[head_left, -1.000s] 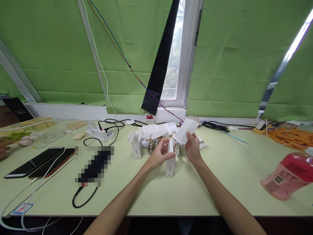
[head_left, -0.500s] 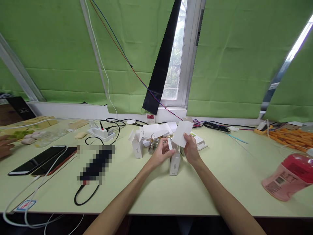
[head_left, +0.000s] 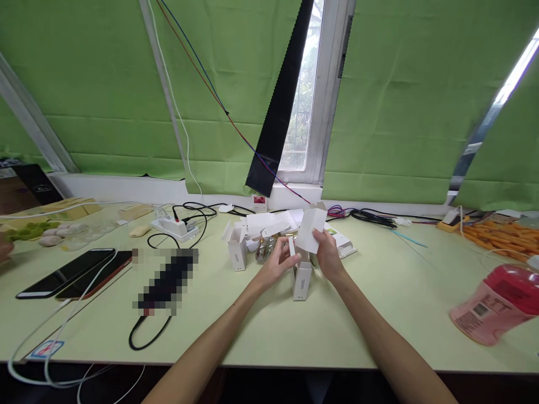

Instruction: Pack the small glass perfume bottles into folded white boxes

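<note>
A small white box [head_left: 302, 282] stands upright on the table, its top flaps raised. My left hand [head_left: 278, 261] grips the box's upper left part, with the thumb across its opening. Between the thumb and fingers of my right hand [head_left: 329, 252] is a white card-like piece [head_left: 310, 229], tilted above the box; whether it is joined to the box cannot be made out. A second white box [head_left: 236, 252] with open flaps stands to the left. Clear-wrapped items [head_left: 263, 248] lie behind my left hand, beside white papers [head_left: 269, 224].
A pink bottle with a red lid [head_left: 492, 306] stands at the right, near orange sticks [head_left: 501, 238]. Phones [head_left: 67, 274], a power strip [head_left: 174, 227] and cables occupy the left. Another person's hand [head_left: 5, 247] shows at the left edge.
The white piece in my right hand has moved slightly left and down towards the box. The other person's hand has drawn back towards the left edge.
</note>
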The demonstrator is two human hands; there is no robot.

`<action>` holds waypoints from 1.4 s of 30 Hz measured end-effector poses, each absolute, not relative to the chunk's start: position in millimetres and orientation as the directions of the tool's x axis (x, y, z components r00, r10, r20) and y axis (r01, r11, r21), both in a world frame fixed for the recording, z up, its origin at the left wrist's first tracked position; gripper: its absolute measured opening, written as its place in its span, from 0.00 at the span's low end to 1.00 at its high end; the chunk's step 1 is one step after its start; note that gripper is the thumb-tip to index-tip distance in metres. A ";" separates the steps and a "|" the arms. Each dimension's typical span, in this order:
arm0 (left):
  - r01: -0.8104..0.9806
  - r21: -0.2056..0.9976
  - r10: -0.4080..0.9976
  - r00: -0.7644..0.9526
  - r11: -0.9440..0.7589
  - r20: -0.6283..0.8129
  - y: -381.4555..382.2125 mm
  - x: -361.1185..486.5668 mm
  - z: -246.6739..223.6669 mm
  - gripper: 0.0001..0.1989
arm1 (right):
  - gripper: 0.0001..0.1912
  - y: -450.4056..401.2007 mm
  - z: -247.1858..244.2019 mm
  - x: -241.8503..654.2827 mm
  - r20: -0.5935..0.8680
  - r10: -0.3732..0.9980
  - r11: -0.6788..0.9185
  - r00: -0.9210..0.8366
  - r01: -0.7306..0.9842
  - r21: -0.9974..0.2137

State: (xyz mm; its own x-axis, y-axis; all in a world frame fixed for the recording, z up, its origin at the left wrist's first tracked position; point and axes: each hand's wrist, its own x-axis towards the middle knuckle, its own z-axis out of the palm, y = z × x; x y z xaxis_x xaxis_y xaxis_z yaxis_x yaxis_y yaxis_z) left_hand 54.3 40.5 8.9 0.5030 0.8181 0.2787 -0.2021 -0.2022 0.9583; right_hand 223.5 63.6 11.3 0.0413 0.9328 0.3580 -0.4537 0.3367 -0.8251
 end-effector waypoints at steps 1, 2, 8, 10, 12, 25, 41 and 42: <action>-0.212 0.956 0.816 0.503 -0.203 0.285 41.5 54.0 7.8 0.25 | 0.22 64.1 10.7 223.9 0.365 0.930 0.344 0.039 -0.443 -0.828; -0.220 0.954 0.816 0.500 -0.203 0.289 42.5 53.7 6.6 0.25 | 0.22 64.5 10.3 224.3 0.372 0.928 0.351 0.037 -0.427 -0.834; -0.245 0.948 0.832 0.468 -0.201 0.297 46.2 53.5 1.8 0.25 | 0.22 65.6 9.0 227.1 0.391 0.920 0.382 0.044 -0.335 -0.861; -0.253 0.946 0.834 0.463 -0.202 0.301 46.6 53.8 1.0 0.24 | 0.22 65.6 8.8 227.5 0.404 0.914 0.392 0.036 -0.334 -0.857; -0.262 0.944 0.835 0.459 -0.200 0.304 47.1 54.1 0.3 0.24 | 0.21 65.2 9.1 227.6 0.417 0.909 0.402 0.028 -0.326 -0.855; -0.257 0.943 0.848 0.431 -0.214 0.310 44.7 56.2 3.0 0.25 | 0.23 58.5 13.9 226.1 0.456 0.890 0.445 0.005 -0.225 -0.867; -0.250 0.940 0.868 0.383 -0.231 0.315 43.4 57.4 2.8 0.25 | 0.23 55.7 16.0 225.8 0.513 0.858 0.499 -0.033 -0.186 -0.846; -0.247 0.940 0.869 0.381 -0.234 0.316 43.1 57.5 3.1 0.25 | 0.23 55.6 16.3 225.8 0.513 0.857 0.500 -0.035 -0.182 -0.847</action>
